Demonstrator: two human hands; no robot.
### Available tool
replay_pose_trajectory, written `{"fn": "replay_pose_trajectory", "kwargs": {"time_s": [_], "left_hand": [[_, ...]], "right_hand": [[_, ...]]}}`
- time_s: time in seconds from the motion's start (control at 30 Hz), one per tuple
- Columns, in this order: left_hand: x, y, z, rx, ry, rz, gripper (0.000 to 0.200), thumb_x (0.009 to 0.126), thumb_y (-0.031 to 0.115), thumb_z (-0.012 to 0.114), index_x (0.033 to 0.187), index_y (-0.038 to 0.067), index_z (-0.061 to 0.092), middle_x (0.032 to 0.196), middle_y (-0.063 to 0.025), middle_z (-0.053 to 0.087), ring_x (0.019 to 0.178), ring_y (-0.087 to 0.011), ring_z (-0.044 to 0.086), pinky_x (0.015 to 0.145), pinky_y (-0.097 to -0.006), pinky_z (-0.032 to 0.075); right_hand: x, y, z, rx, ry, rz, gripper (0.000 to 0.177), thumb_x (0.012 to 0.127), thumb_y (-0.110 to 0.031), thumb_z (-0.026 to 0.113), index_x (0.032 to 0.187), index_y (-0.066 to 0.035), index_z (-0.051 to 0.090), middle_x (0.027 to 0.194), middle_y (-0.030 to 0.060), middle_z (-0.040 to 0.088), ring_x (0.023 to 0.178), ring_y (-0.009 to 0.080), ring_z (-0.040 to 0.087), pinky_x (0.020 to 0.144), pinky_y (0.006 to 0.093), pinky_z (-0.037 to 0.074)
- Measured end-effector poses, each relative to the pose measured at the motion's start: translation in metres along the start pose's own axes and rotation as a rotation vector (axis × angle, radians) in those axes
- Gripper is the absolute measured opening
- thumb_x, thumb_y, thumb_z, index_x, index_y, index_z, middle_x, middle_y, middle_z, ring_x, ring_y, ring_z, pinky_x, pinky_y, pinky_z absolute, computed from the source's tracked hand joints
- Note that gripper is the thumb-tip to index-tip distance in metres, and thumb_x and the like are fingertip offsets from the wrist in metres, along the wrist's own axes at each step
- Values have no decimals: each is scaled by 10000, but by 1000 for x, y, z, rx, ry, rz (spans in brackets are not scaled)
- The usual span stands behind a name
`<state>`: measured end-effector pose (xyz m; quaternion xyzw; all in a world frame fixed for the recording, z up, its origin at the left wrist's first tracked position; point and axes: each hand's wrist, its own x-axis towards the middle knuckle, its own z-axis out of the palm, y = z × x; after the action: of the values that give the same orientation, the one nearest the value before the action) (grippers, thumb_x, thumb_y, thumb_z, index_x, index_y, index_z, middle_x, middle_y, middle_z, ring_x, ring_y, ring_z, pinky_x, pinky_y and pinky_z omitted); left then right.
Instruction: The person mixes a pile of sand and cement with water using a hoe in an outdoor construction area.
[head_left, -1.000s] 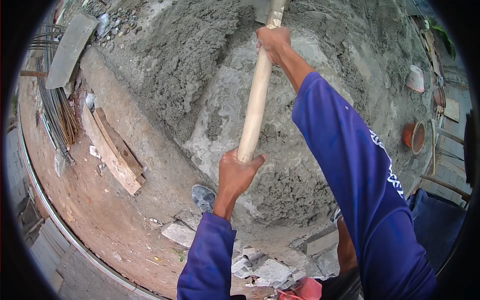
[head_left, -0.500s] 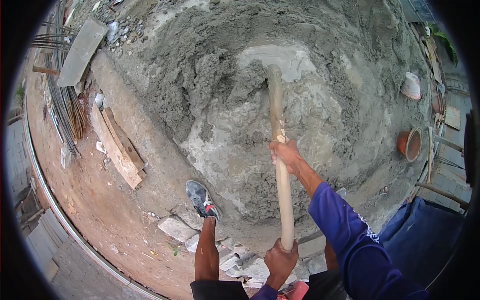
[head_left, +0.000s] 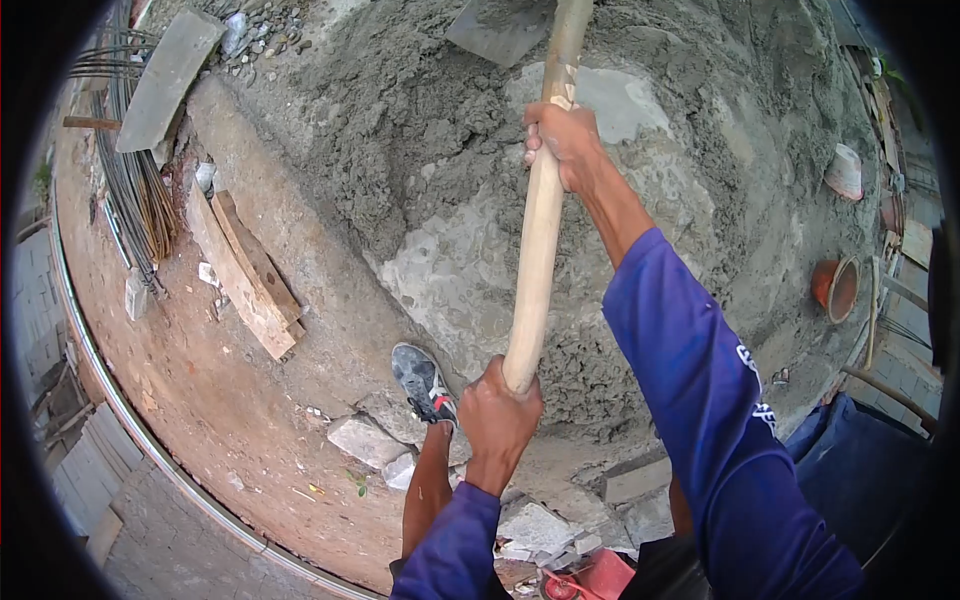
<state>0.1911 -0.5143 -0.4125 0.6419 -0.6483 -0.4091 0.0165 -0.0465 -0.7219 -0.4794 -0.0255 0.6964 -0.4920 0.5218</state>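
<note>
A hoe with a long pale wooden handle (head_left: 533,265) stretches away from me over a bed of wet grey mortar (head_left: 400,160). Its flat metal blade (head_left: 492,38) shows at the top edge, partly cut off by the frame and raised over the mix. My left hand (head_left: 498,415) is wrapped round the near end of the handle. Farther up, my right hand (head_left: 565,142) is closed round the shaft. A watery grey puddle (head_left: 625,105) lies in the mix just beyond my right hand. My left foot, in a dark shoe (head_left: 420,380), stands at the mortar's near edge.
Wooden planks (head_left: 245,275), a concrete slab (head_left: 172,80) and steel rods (head_left: 135,195) lie to the left. On the right are a white bucket (head_left: 845,172), an orange bucket (head_left: 836,290) and a blue tarp (head_left: 860,480). Broken blocks (head_left: 365,440) lie near my feet.
Both hands have moved up and away from me with the hoe. Its blade, earlier hidden in the mortar near the puddle, now shows at the top left of the handle.
</note>
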Motion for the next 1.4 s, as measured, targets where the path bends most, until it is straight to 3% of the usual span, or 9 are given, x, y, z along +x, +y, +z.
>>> {"fn": "replay_pose_trajectory", "kwargs": {"time_s": [0.23,0.53,0.6,0.7,0.83,0.93,1.13,1.27,1.4], "left_hand": [[-120,59,22,135,-216,-294,362,838,350,754,910,18,632,744,-262,699,697,-473,699,657,-576,552],[-357,61,91,12,-311,-327,297,800,313,783,840,65,625,606,-164,667,548,-389,682,539,-512,556],[-391,53,83,-174,-475,-466,328,808,156,758,1089,-2,699,801,-238,721,721,-411,723,663,-476,579],[-393,34,92,-113,-302,-126,273,764,275,818,817,80,635,585,-149,651,540,-369,682,529,-502,551],[-228,44,74,-157,-269,104,241,760,239,812,832,98,630,657,-140,652,629,-383,680,556,-463,532],[-130,64,46,-40,-181,144,207,803,208,791,847,61,652,692,-165,673,616,-375,681,584,-453,530],[-252,75,79,-257,-439,-413,361,818,296,819,885,-35,691,719,-164,704,680,-252,699,693,-407,546],[-372,39,79,-33,-488,-476,335,809,331,795,898,19,710,797,-222,729,765,-415,729,718,-488,583],[-440,27,65,-274,-335,-284,225,818,139,725,1001,7,712,748,-192,702,685,-406,699,662,-466,587]], "right_hand": [[-28,150,-43,131,-242,445,185,778,6,682,914,25,558,662,59,538,479,148,513,416,334,481],[-223,157,-195,46,-118,555,259,850,30,658,1039,-16,487,671,66,527,472,151,497,412,330,429],[-260,136,-212,38,-28,516,250,855,42,650,1037,-21,492,669,74,530,463,169,506,411,336,437],[-270,83,-229,58,-1,378,220,873,3,661,1029,-12,505,667,80,539,459,195,529,412,358,471],[-166,-20,-209,110,62,41,108,899,-70,649,889,-3,566,680,53,558,547,143,560,485,311,520],[-64,-20,-197,226,34,1,132,839,-33,654,906,17,552,692,51,551,512,124,514,446,293,473],[-103,168,-205,12,20,388,89,781,1,694,808,27,614,643,71,565,491,172,538,425,333,472],[-217,221,-235,108,11,525,178,819,-1,692,935,1,557,676,65,568,495,156,539,437,338,458],[-306,174,-260,139,119,540,272,832,13,695,1036,6,514,681,71,561,493,165,547,430,352,469]]}}
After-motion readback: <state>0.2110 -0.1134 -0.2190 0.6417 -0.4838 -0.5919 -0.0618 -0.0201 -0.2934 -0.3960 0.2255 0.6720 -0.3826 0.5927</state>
